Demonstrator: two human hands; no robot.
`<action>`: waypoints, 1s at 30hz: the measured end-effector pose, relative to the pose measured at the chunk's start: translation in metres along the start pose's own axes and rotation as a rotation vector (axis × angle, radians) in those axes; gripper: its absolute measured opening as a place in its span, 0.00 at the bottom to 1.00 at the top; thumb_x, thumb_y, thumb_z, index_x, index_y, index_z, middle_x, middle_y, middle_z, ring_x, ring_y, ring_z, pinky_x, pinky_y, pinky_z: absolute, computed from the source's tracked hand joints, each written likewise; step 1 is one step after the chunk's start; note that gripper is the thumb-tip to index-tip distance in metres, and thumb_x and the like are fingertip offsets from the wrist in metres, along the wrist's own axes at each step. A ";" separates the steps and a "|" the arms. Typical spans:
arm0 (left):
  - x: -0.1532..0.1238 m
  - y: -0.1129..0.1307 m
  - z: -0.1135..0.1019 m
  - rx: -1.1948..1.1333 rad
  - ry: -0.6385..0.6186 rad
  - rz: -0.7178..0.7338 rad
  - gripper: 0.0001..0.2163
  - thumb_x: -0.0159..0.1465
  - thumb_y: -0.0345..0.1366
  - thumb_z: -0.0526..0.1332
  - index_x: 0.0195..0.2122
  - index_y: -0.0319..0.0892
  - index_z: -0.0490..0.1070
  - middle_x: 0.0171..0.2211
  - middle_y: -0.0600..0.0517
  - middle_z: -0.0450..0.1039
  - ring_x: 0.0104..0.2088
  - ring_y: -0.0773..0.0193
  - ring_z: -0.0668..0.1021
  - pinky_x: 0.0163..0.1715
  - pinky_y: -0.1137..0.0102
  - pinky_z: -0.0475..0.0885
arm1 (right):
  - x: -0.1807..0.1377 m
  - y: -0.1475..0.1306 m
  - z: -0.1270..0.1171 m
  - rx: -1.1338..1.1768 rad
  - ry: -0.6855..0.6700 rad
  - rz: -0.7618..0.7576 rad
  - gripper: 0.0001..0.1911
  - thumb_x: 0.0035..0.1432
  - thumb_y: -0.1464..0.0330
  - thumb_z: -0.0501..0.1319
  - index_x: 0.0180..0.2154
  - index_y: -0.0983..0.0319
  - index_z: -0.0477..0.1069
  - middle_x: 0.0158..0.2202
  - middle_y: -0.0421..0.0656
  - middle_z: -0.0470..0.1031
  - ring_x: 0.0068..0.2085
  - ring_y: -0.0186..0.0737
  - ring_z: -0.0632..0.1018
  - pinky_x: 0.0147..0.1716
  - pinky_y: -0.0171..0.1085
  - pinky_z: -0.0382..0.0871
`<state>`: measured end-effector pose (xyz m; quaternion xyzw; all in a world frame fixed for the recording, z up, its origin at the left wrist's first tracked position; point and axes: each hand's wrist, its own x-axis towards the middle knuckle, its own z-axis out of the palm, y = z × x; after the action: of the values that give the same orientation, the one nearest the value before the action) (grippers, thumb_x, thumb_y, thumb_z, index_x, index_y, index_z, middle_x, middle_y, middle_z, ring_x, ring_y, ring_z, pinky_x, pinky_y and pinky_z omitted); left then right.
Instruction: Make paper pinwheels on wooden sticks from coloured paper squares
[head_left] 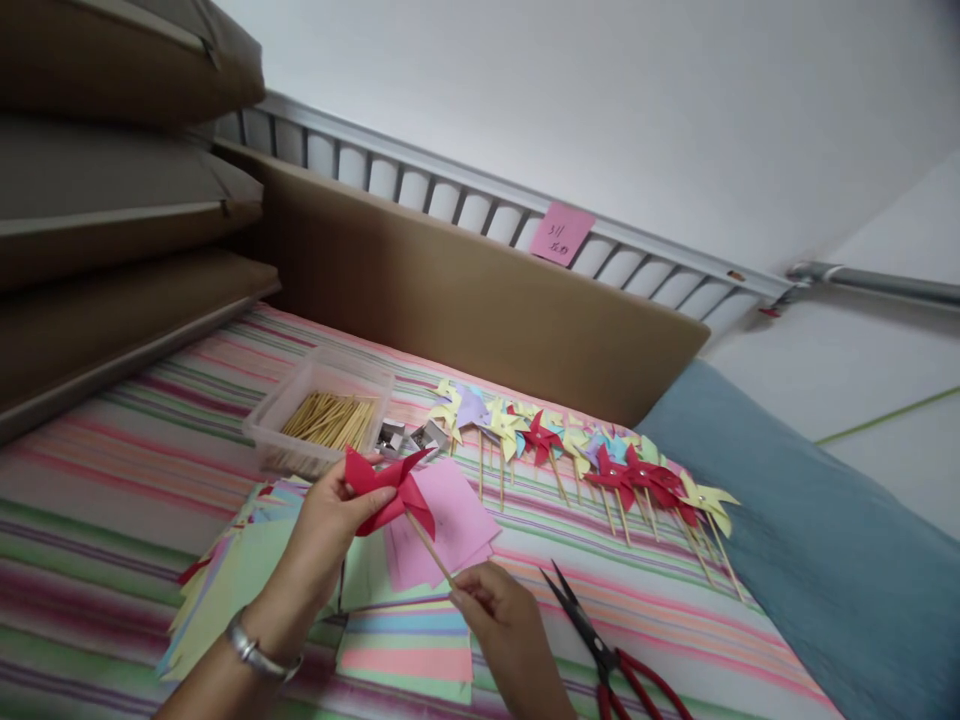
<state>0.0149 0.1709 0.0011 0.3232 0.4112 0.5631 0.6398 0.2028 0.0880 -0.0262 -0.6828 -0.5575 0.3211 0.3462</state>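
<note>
A red paper pinwheel [390, 494] is held up over the striped cloth. My left hand [334, 520] pinches its folded paper, thumb on the front. My right hand [499, 610] grips the lower part of its wooden stick [429, 547]. Beneath the pinwheel lie pink paper squares [450, 520]. Under and beside my left arm is a pile of coloured paper [232, 590], and another stack of coloured sheets [409, 655] lies between my forearms. Red-handled scissors [600, 650] rest to the right of my right hand, blades slightly apart.
A clear plastic box [319, 365] of wooden sticks stands behind my left hand, with small boxes [427, 438] beside it. Several finished pinwheels [541, 437] lie in a row at the back right. A brown board [465, 290] borders the cloth; stacked brown cushions [127, 170] stand left.
</note>
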 end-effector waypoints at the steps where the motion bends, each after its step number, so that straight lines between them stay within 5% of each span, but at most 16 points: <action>1: 0.000 0.000 0.001 0.008 -0.011 -0.004 0.24 0.46 0.32 0.71 0.45 0.36 0.70 0.35 0.48 0.79 0.33 0.61 0.79 0.36 0.68 0.73 | 0.000 0.001 0.000 0.013 0.005 0.003 0.06 0.51 0.70 0.58 0.24 0.61 0.70 0.23 0.39 0.69 0.27 0.37 0.70 0.27 0.33 0.60; 6: 0.002 0.007 -0.005 0.167 -0.025 0.158 0.28 0.50 0.36 0.68 0.53 0.41 0.65 0.46 0.43 0.75 0.42 0.57 0.78 0.43 0.62 0.72 | 0.002 0.004 -0.011 0.013 0.065 0.006 0.07 0.51 0.69 0.58 0.23 0.61 0.69 0.22 0.38 0.66 0.26 0.37 0.67 0.27 0.33 0.58; 10: 0.012 0.011 -0.021 0.543 -0.052 0.527 0.22 0.60 0.36 0.58 0.57 0.48 0.62 0.57 0.44 0.66 0.52 0.55 0.73 0.53 0.56 0.65 | 0.001 0.006 -0.019 0.013 0.076 0.021 0.06 0.51 0.70 0.59 0.23 0.61 0.69 0.23 0.38 0.68 0.28 0.37 0.68 0.29 0.33 0.60; 14: 0.020 0.009 -0.033 0.867 -0.112 0.872 0.16 0.62 0.31 0.54 0.50 0.48 0.70 0.59 0.47 0.64 0.59 0.56 0.66 0.58 0.56 0.60 | 0.000 0.007 -0.022 0.015 0.046 0.019 0.06 0.50 0.70 0.59 0.23 0.61 0.69 0.24 0.39 0.68 0.29 0.38 0.69 0.29 0.33 0.60; 21: 0.025 0.003 -0.037 0.981 -0.102 1.003 0.08 0.61 0.34 0.59 0.39 0.48 0.76 0.42 0.48 0.77 0.44 0.56 0.77 0.46 0.60 0.70 | -0.002 0.008 -0.025 0.038 0.052 0.001 0.06 0.51 0.70 0.59 0.23 0.62 0.69 0.24 0.39 0.69 0.29 0.37 0.69 0.29 0.33 0.60; 30: 0.021 0.004 -0.032 1.048 -0.156 1.048 0.04 0.59 0.35 0.62 0.34 0.47 0.76 0.34 0.50 0.77 0.38 0.58 0.77 0.40 0.63 0.70 | 0.003 0.009 -0.021 0.181 0.103 0.040 0.06 0.49 0.69 0.59 0.23 0.62 0.71 0.22 0.38 0.67 0.26 0.36 0.67 0.27 0.33 0.59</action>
<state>-0.0146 0.1905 -0.0137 0.7787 0.3713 0.4999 0.0768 0.2249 0.0869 -0.0221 -0.6752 -0.4941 0.3414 0.4281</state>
